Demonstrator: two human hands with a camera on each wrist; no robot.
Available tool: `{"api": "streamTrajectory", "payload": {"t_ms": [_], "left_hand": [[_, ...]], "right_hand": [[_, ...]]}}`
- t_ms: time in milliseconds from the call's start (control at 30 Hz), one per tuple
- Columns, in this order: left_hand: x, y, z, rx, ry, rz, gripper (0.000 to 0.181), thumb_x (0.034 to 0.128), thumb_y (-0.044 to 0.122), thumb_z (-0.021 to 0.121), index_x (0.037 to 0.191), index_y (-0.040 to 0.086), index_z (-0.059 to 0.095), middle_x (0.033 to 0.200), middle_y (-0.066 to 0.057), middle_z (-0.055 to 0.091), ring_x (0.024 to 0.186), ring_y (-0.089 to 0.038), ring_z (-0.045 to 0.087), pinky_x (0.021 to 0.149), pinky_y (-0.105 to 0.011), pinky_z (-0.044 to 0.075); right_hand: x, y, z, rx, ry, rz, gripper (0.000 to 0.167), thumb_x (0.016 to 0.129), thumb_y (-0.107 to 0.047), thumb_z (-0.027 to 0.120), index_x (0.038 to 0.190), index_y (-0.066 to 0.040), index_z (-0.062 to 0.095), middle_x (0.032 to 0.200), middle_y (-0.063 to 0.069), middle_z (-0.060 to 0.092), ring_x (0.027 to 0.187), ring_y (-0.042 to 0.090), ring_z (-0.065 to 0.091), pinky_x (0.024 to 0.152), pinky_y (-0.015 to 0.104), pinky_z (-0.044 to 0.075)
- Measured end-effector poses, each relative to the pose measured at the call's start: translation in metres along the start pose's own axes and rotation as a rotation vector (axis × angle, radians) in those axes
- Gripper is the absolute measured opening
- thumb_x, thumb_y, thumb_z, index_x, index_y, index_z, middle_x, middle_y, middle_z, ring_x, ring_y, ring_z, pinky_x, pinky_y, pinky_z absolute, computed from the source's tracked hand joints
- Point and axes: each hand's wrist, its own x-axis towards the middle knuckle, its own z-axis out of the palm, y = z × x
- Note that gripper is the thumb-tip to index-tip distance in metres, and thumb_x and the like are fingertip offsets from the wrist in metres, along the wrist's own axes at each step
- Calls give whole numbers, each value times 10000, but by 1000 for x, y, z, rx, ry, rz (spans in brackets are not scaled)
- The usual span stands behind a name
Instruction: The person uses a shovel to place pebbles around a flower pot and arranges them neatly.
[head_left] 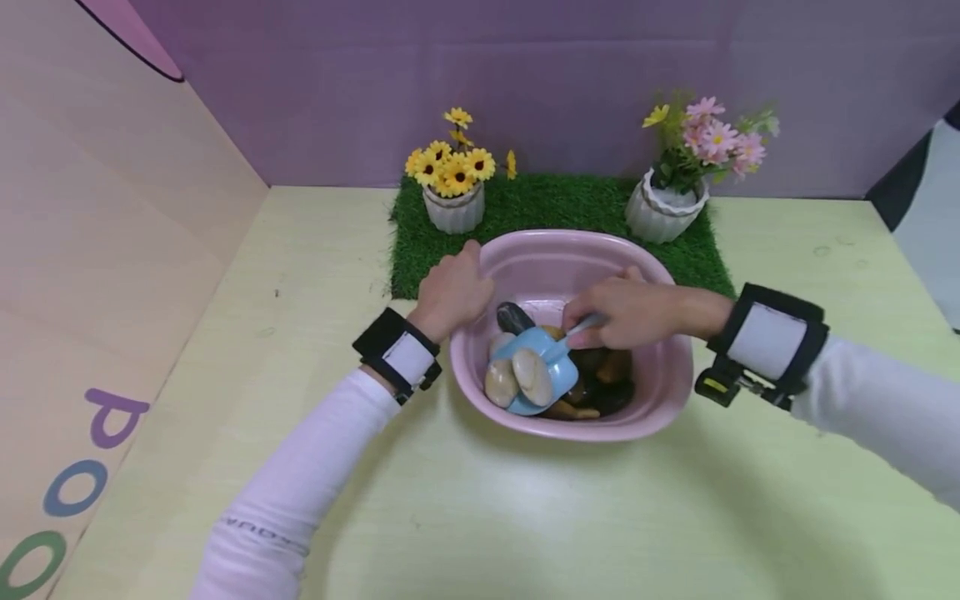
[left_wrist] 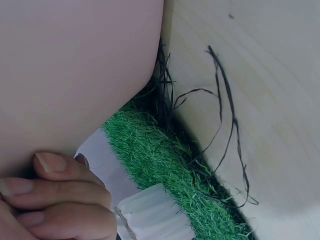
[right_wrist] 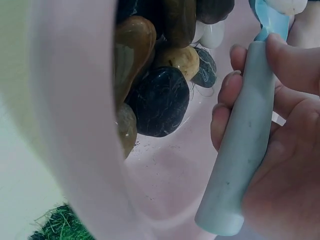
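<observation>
A pink oval basin stands on the table, partly over the green mat. My left hand grips its left rim; in the left wrist view the fingers curl at the basin's outer wall. My right hand, inside the basin, holds a small blue toy shovel by its grey handle. The blue scoop points left and slants down. Pale stones lie on it or against it. Darker glossy stones lie in the basin.
Behind the basin lies artificial grass. A pot of yellow flowers stands on it at left, a pot of pink flowers at right. A purple wall closes the back, and a lettered panel the left side.
</observation>
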Motion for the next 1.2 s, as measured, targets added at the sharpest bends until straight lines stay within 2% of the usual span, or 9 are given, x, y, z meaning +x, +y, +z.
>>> {"api": "streamTrajectory", "payload": {"t_ms": [200,367,667,767,900,1000,1133,1200], "left_hand": [[2,2,1,7,-11,-22,451,915,176,439,1347,48,430,983,-165,611,689,-255,657,520,-338,537],[2,1,1,13,-12,-30,449,914,173,436,1346,53,431,998,-165,610,696,-254,654,528,-340,535],[2,1,0,-3,-18,-27,456,888,142,443,1334,48,431,977,-162,603,678,-251,661,500,-334,541],[2,1,0,-5,-21,-26,458,884,139,445,1333,48,433,975,-164,606,672,-249,663,493,-332,540],[2,1,0,-11,-19,-24,466,878,135,450,1335,44,432,968,-166,612,654,-245,667,475,-321,539],[2,1,0,-10,-14,-21,467,879,137,449,1336,40,432,962,-165,613,644,-240,666,470,-316,537],[2,1,0,-6,-12,-20,464,884,141,451,1335,34,434,969,-170,618,644,-237,668,471,-313,539],[2,1,0,-4,-11,-20,468,883,142,453,1338,32,433,972,-171,619,648,-236,669,473,-312,541]], "right_hand": [[-3,1,-4,-2,2,-18,90,961,-324,594,970,-332,684,886,-145,666,871,101,548,856,426,295],[-6,4,-10,26,-12,-37,132,975,-309,581,1045,-279,689,936,-98,688,882,91,582,900,428,422],[-17,10,-29,82,3,39,133,988,-287,558,1061,-255,666,965,-60,673,898,129,552,952,450,291],[-19,12,-35,39,31,60,134,984,-298,565,1073,-282,663,983,-84,678,912,127,549,934,451,232],[-22,18,-42,1,55,77,174,995,-325,550,1122,-282,662,1045,-80,692,966,140,579,983,500,228],[-25,22,-46,-1,59,84,247,1005,-347,531,1196,-249,653,1103,-43,691,1025,168,602,1018,548,294],[-30,27,-51,24,64,104,275,1012,-353,518,1219,-225,647,1156,-6,662,1069,188,604,946,513,447],[-33,30,-55,45,67,118,262,1013,-355,515,1201,-228,647,1152,6,654,1071,195,601,922,499,482]]}}
